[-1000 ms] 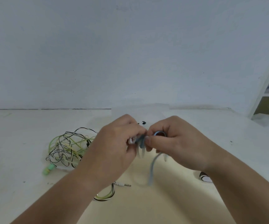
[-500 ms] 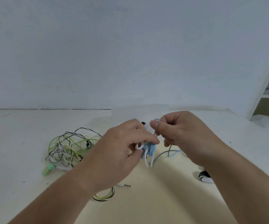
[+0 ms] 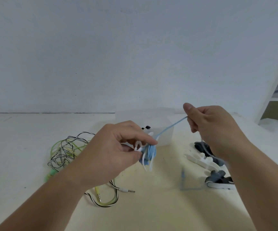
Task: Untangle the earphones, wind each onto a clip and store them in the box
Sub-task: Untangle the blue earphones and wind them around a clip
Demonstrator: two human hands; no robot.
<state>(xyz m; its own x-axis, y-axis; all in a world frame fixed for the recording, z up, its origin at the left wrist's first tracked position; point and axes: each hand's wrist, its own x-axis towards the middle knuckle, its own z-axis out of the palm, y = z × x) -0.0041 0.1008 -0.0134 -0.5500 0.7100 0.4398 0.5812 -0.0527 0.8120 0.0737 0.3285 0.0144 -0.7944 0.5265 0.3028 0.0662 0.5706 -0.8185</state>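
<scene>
A: What's hard to make out?
B: The clip (image 3: 138,146); blue coils and the left hand (image 3: 111,152) cover most of it; the translucent box (image 3: 165,136) behind is faint.
A: The blue earphone (image 3: 150,151)?
B: Bundled on that clip, held above the middle of the bench (image 3: 18,147); 1 strand runs taut to the right hand (image 3: 213,129).
A: Fingers?
B: Left thumb and fingers pinch the clip; right fingers curl round the strand, thumb raised.
</scene>
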